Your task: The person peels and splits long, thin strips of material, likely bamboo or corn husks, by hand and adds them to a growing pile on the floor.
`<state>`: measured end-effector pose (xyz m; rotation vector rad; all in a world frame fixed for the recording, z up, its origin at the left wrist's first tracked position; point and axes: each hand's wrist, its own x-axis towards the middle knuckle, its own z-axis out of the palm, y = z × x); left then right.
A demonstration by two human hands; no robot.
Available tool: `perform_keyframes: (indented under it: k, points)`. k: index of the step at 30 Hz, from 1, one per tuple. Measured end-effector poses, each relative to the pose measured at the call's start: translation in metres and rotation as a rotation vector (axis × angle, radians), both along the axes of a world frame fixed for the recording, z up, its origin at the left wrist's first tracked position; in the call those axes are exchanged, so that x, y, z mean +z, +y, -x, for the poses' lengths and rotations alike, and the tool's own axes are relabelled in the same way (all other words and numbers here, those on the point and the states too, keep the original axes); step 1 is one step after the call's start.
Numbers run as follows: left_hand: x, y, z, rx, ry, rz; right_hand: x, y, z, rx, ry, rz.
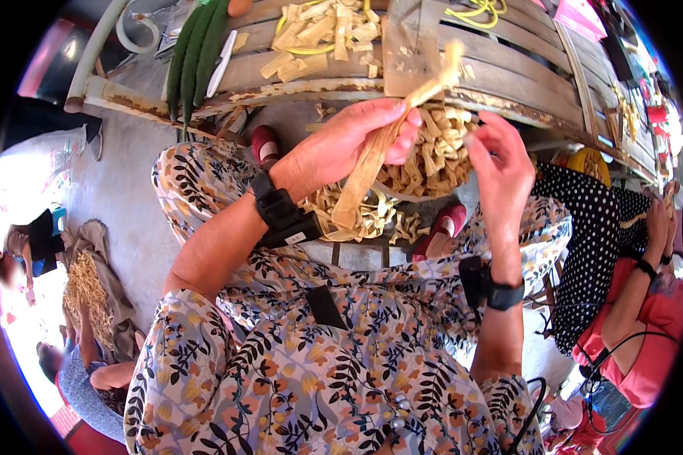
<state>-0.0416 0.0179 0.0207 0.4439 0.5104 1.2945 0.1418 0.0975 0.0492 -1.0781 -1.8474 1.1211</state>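
My left hand [375, 131] grips a long, flat, pale-brown strip [370, 170], perhaps dried plant or bean-curd material, between thumb and fingers. The strip's lower end hangs towards my lap; its upper end looks twisted and reaches over the edge of the slatted bench. To the right, my right hand [501, 153] is raised with bent fingers, apart from the strip; nothing shows between them. Below and between my hands, a round container [401, 196] holds many short, knotted pieces [441, 153]. Loose strips [375, 213] lie beside it, under the held strip's lower end.
On the slatted wooden bench [523, 85] lie a wooden board [398, 74], flat pieces [313, 28], yellow cords [481, 11], green cucumbers or gourds [196, 57] and a white-handled tool [222, 65]. A co-worker [632, 318] sits at right; others sit at far left.
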Motion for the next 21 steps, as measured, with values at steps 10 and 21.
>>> perform_keyframes:
  k: [10, 21]
  points:
    - [0.022, 0.007, 0.008, 0.277, 0.015, 0.034, -0.003, -0.053, 0.039, 0.346, 0.019, -0.664]
    - [0.002, -0.001, -0.010, 0.307, 1.257, -0.297, 0.014, -0.003, 0.046, 0.370, -0.276, -0.190]
